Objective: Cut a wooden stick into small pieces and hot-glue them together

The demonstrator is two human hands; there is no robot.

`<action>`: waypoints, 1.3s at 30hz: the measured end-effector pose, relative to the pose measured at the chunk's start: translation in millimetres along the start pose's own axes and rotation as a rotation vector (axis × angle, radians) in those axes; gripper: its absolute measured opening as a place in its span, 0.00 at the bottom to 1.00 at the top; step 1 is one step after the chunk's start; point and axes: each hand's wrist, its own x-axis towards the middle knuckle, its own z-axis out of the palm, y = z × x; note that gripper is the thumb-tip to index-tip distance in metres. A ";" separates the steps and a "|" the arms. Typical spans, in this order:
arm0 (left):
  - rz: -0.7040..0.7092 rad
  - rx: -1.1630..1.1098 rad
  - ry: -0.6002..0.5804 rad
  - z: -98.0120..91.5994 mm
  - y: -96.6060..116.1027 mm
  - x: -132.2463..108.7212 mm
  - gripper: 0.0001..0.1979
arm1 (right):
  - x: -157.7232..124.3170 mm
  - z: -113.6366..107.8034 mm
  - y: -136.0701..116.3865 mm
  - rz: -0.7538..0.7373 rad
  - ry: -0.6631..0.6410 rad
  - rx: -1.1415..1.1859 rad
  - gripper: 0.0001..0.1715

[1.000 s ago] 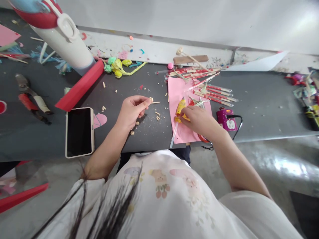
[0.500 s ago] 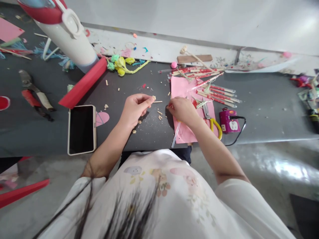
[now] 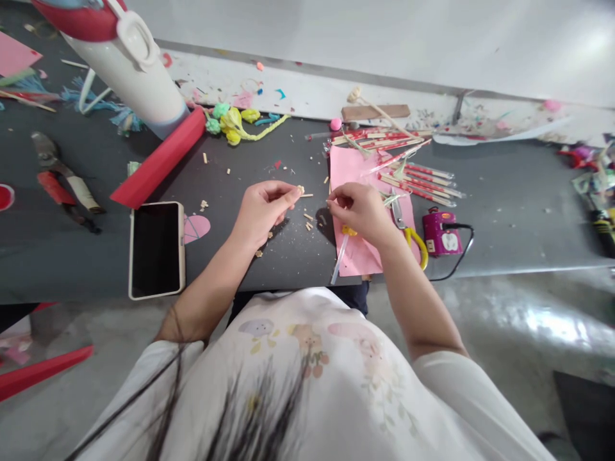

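My left hand (image 3: 264, 208) pinches a small cream-coloured bead-like piece (image 3: 300, 189) between thumb and forefinger. A short thin stick (image 3: 307, 195) shows just beside those fingertips. My right hand (image 3: 362, 211) is raised over the left edge of a pink sheet (image 3: 343, 168), its thumb and forefinger drawn together. Whatever sits between them, if anything, is too small to make out. Below the hands lie cut stick bits (image 3: 308, 224) and crumbs on the dark table. Scissors with yellow handles (image 3: 421, 248) lie partly hidden behind my right hand.
On the left are a phone (image 3: 157, 250), a red folded strip (image 3: 161, 159), a tall bottle (image 3: 125, 77) and pliers (image 3: 65, 176). Red-and-cream wrapped sticks (image 3: 418, 182) lie on the right, near a purple box with a cable (image 3: 442, 234). Yellow and green yarn (image 3: 234, 127) lies at the back.
My right hand has lifted slightly and turned, its fingertips shifting a little right and off the table. My left hand has moved slightly right, still pinching the cream piece.
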 end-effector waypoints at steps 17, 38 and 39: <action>-0.110 -0.029 -0.243 4.4 6.0 -13.1 0.11 | -28.8 14.0 -26.7 -0.018 0.278 1.186 0.10; -0.104 -0.028 -0.268 3.8 3.9 -13.6 0.12 | -27.1 33.2 -34.8 0.143 0.171 1.477 0.12; -0.102 -0.033 -0.273 3.8 4.1 -13.7 0.12 | -27.9 34.2 -33.6 0.109 0.189 1.430 0.10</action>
